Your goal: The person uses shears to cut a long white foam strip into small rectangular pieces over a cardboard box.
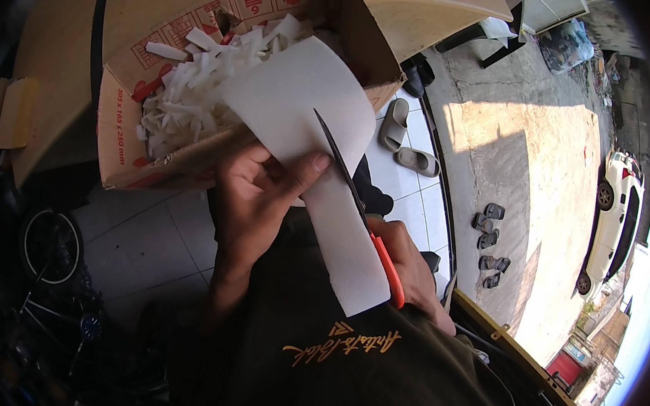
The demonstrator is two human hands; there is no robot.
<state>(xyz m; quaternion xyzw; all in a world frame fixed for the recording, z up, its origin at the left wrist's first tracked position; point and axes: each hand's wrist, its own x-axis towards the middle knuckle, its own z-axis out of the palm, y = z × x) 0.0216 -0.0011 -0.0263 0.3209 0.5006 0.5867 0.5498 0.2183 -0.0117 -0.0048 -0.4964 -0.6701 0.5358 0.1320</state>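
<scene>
Two hands work: left hand [251, 198] pinches white strip [322, 164], right hand [407, 261] grips scissors [360, 208].

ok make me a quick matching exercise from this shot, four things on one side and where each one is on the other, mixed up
Things:
1. white sheet
2. scissors
3. cut white strips
4. pair of slippers

Places:
A. on the tiled floor right of the box
B. pinched in the left hand
C. piled inside the cardboard box
D. in the right hand, blades against the sheet's edge

Pairs: 1-B, 2-D, 3-C, 4-A
</scene>
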